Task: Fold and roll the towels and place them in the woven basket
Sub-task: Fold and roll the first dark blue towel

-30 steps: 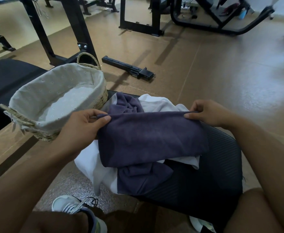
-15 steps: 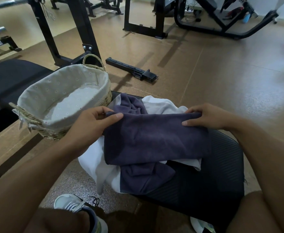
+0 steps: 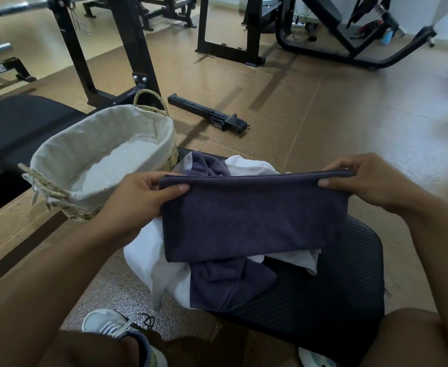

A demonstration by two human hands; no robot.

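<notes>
Item: gym room, head view.

Floor: tan, speckled, glossy, with seam lines running across it. Black machine frames stood along the far side; a barbell rack upright rose at the far left. A loose black steel bar lay flat on the floor beyond the seat. A padded black bench sat at the left.

Seat: black, ribbed, rounded edge, directly below the person and carrying the towel pile.

Woven basket: pale straw, oval, lined with cream dotted cloth, rope handles at both ends. It stood just beside the seat's far-left corner, holding nothing that could be seen.

Held towel: dark purple-grey terry, folded to a broad band, top edge stretched level and taut, lower part draping onto the pile at the seat's left half.

Left hand: thumb and fingers pinched the towel's upper left corner.

Right hand: thumb and fingers pinched the upper right corner.

Pile beneath: white towel, crumpled, spilling over the seat's left edge; second purple towel, bunched, showing below and beyond the held one.

Shoe: pale, laced, on the floor near the seat's near-left corner.
</notes>
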